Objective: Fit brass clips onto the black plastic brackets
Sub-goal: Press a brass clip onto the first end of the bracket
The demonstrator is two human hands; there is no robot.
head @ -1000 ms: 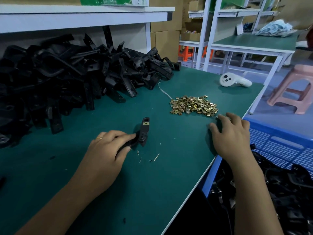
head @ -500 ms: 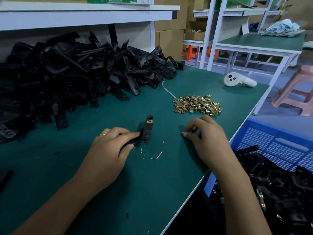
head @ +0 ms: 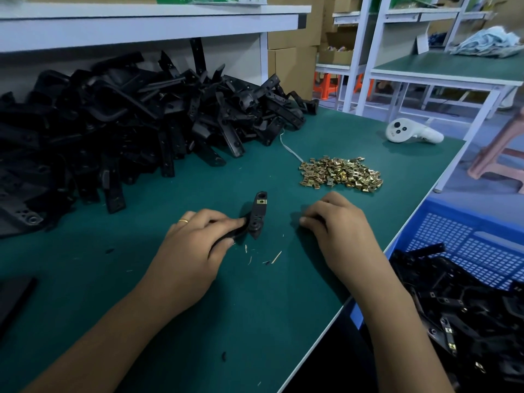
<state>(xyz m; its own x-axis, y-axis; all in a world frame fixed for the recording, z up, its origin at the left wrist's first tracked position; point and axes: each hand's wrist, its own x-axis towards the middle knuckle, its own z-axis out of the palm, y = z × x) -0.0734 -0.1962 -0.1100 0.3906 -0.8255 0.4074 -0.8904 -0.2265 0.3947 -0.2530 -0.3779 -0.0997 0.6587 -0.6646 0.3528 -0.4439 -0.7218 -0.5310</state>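
A heap of brackets (head: 122, 123) is piled at the far left of the worktop (head: 170, 321), under a shelf (head: 141, 26). Nearer the middle, one bracket (head: 253, 219) is held down flat by the left hand (head: 195, 242), whose fingers and thumb are curled round its near end; a clip (head: 261, 201) is already seated at its far tip. To the right, the right hand (head: 337, 225) rests knuckles-up on the worktop with fingertips curled under; whether a clip is pinched there cannot be told. Behind it lies the pile of clips (head: 341, 174), and further right a white controller (head: 408, 132). A blue crate (head: 465, 242) of fitted brackets is seen beside the worktop's right edge. The step appears to be bringing a second clip to the held bracket. It is best done with the bracket kept pinned steady, the clip's open side lined up squarely with the edge, and pushed until its hole is centred over the bracket's hole.
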